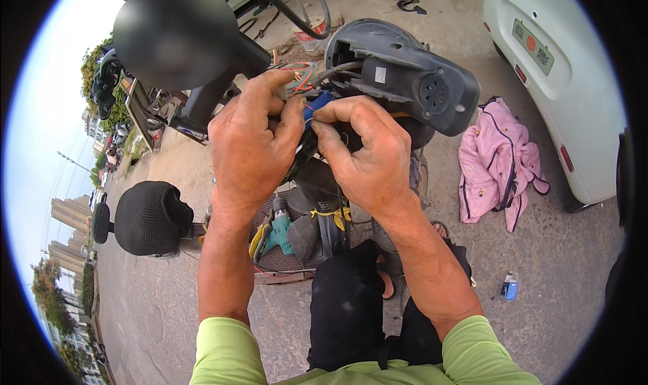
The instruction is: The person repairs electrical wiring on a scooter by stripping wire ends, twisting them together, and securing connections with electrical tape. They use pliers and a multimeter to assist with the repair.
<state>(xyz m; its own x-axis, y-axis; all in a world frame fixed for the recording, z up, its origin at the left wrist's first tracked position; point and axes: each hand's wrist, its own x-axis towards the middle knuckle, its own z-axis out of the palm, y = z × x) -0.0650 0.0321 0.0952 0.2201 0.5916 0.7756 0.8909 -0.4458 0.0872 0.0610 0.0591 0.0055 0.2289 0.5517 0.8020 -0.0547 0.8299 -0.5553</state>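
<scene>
The left hand (253, 135) is partly curled, its forefinger reaching forward and its thumb bent in beneath; the fingers hide what lies between them, so I cannot tell what it has hold of. The right hand (368, 142) is drawn into a pinch, its thumb and forefinger tips nearly together on a thin wire (310, 120). The wire lies in the narrow space between the two hands, just beside a blue piece (318, 105) that is partly covered by the right forefinger. Red and pale wires (307, 76) bunch just beyond the left fingertips.

Past the right hand is a black housing (398, 78) with a round grille and an open, dark recess. A blurred dark shape (175, 37) stands beyond the left hand, too smeared to tell.

Below the hands is a tray (283, 278) with a reddish near edge. A teal drill (278, 231) lies toward its left edge, with a yellow object (258, 242) just beside it. Yellow ribbon (334, 216) is tied round something dark to the right of the drill.

To the left, a black mesh cover (150, 217) is drawn over a rounded shape. On the ground (155, 311) to the right, a pink jacket (496, 159) lies crumpled near a white vehicle (574, 95), and a small blue box (509, 288) sits nearer the person, well apart from the hands. Both sleeves (226, 351) are light green, the trousers (347, 304) black.
</scene>
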